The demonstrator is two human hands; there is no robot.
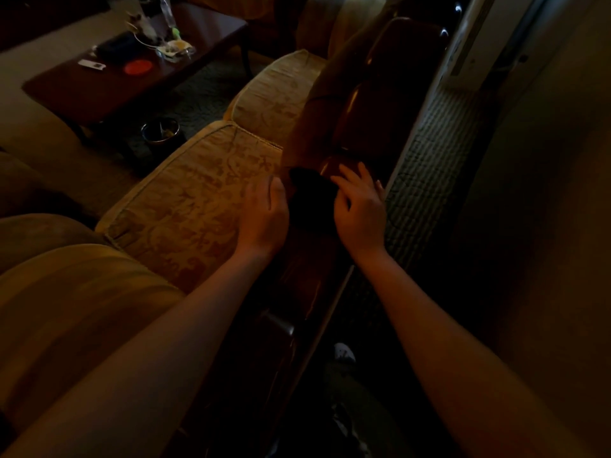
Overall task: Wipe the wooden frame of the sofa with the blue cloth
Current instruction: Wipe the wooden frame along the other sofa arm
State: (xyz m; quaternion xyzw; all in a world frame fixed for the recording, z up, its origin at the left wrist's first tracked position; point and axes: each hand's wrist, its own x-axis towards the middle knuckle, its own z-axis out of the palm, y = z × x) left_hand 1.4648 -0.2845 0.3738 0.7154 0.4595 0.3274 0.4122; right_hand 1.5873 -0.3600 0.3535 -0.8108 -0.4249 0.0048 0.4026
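Here both hands [264,214] [360,211] press the dark cloth [310,198] on the frame [390,104] — fingers loose, cushions [198,193] beside.

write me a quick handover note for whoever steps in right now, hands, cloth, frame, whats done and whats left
Left hand: at the near-left edge of the cloth; its fingers are out of sight, so the grip cannot be told.
Right hand: fingers spread and resting on the cloth's right side, pressing it to the wood.
Cloth: looks almost black in the dim light, lying on top of the sofa's wooden frame, next to the patterned seat cushion.
Done: cloth is on the rail. How much is already wiped cannot be told.
Left: the rail runs far ahead of the cloth and back toward the person; wipe both stretches.
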